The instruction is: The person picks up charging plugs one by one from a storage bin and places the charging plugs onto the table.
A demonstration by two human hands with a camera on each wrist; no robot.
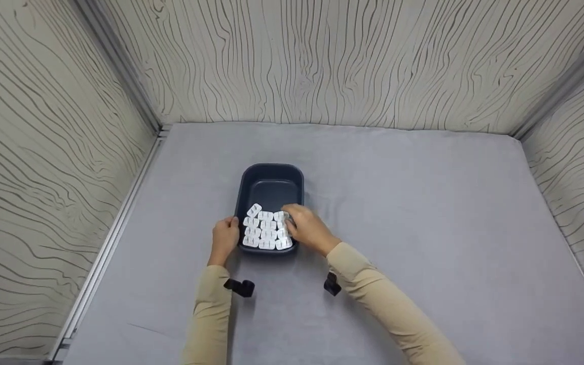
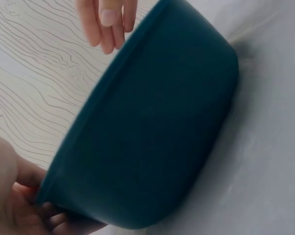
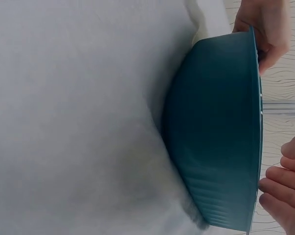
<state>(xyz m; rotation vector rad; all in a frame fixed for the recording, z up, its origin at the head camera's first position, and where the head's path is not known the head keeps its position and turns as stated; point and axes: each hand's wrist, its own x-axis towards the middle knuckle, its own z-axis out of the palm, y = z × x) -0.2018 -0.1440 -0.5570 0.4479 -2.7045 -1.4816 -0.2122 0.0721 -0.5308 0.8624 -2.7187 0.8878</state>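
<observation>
A dark blue-green plastic basin (image 1: 272, 166) lies lengthwise on the table. Its near half holds several rows of small white rounded-square pieces (image 1: 267, 226) with dark print; one sits askew at the far left of them. My left hand (image 1: 225, 237) grips the basin's left rim, thumb over the edge and fingers under it, as the left wrist view shows at the basin (image 2: 137, 117). My right hand (image 1: 310, 229) is over the right side of the rows, fingertips at the pieces. In the right wrist view that hand (image 3: 286, 183) has loosely bent fingers, and nothing shows between them.
Grey cloth (image 1: 424, 228) covers the table. Pale panels with wood-grain lines (image 1: 322, 61) stand behind and at both sides, joined by metal corner posts (image 1: 119, 61). A black wrist mount (image 1: 241, 287) sticks out from the left sleeve, another (image 1: 332, 284) from the right.
</observation>
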